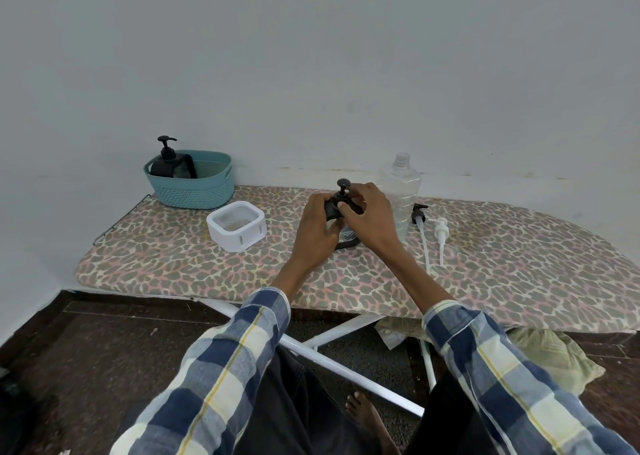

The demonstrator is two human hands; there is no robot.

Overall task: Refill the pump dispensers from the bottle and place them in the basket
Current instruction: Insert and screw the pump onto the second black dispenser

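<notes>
A black dispenser (341, 212) stands near the middle of the ironing board (180, 264), held between both hands. The left hand (317, 227) wraps its body from the left side, its grip closed on it. The right hand (369, 212) comes in from the right, with its fingers (346, 208) pinched around the collar just under the black pump head (344, 186), which sticks up above the knuckles. The lower part of the dispenser shows as a dark base edge beneath the palms; most of the body is hidden by the hands.

Just behind and to the right of the right hand stands a clear plastic bottle (401, 191), upright, with its cap off and the threaded neck bare. To the right of the bottle, two loose pumps lie on the board with their tubes pointing toward the person: a black pump (419, 212) with a long tube, and beside it a white pump (441, 236).

To the left of the hands sits a white square container (239, 236) with an open top. Further back at the board's left corner, against the wall, is a teal basket (194, 191), and inside it stands another black dispenser (169, 163) with its pump fitted.

Both forearms wear blue, white and yellow checked sleeves (235, 357). The board carries a leopard-print cover.
</notes>
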